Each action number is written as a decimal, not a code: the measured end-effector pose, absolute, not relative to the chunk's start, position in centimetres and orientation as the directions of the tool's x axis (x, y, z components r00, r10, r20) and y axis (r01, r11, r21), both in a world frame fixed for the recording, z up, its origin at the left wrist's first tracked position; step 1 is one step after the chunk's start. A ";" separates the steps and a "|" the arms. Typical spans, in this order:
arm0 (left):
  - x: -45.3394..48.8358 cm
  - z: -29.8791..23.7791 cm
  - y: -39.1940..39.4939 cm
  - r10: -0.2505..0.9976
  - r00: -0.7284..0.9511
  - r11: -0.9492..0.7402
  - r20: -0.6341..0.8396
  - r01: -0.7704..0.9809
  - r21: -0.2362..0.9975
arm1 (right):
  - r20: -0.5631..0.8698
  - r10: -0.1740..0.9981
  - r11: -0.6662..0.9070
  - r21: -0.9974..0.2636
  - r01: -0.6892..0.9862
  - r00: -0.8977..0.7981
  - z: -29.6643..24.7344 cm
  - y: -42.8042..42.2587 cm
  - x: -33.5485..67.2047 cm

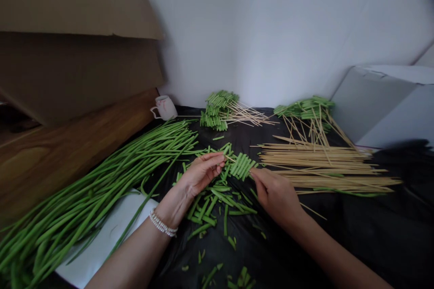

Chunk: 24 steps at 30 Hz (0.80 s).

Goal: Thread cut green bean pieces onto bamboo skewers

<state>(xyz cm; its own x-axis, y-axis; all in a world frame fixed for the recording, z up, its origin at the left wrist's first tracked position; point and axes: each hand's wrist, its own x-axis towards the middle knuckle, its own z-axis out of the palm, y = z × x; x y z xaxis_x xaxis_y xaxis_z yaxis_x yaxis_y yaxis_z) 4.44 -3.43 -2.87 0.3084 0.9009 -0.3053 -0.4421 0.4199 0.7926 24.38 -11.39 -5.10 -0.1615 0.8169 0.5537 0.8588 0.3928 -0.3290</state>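
A wooden skewer threaded with a row of short green bean pieces (242, 166) is held level over the pile. My right hand (276, 192) is closed around the skewer's right end, just beside the row. The skewer's bare tip (230, 159) points left, towards my left hand (206, 170), whose thumb and fingers are pinched on a cut green bean piece (226, 148) close to that tip. Whether the tip has entered this piece I cannot make out. Loose cut bean pieces (206, 210) lie scattered beneath both hands. A pearl bracelet (162, 224) circles my left wrist.
Long uncut beans (101, 189) spread along the left, partly over a white board (111, 230). Bare skewers (322, 158) lie right. Filled skewers stand piled at the back (219, 110) and back right (305, 108). A mug (166, 108), cardboard box (77, 63) and white box (383, 104) border the black sheet.
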 end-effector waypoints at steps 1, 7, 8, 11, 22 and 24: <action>4.5 -2.8 -3.5 0.898 0.310 0.425 -0.312 -0.432 0.795 | 0.552 0.818 0.392 -0.332 0.858 -0.160 -5.1 -11.4 24.4; 4.4 -2.7 -3.5 0.887 0.329 0.438 -0.324 -0.377 0.816 | 0.533 0.831 0.398 -0.370 0.840 -0.159 -5.2 -11.4 24.3; 4.3 -2.7 -3.4 0.887 0.332 0.435 -0.321 -0.370 0.821 | 0.529 0.833 0.399 -0.375 0.837 -0.160 -5.2 -11.4 24.3; 4.3 -2.7 -3.5 0.888 0.335 0.425 -0.314 -0.341 0.839 | 0.527 0.835 0.405 -0.391 0.826 -0.160 -5.3 -11.4 24.2; 4.9 -2.0 -4.5 0.925 0.327 0.266 -0.193 -0.195 0.944 | 0.563 0.809 0.421 -0.353 0.835 -0.170 -4.7 -11.5 24.2; 4.0 -1.5 -3.8 0.956 0.263 0.169 -0.133 -0.122 0.978 | 0.588 0.794 0.409 -0.332 0.850 -0.152 -4.8 -11.3 24.5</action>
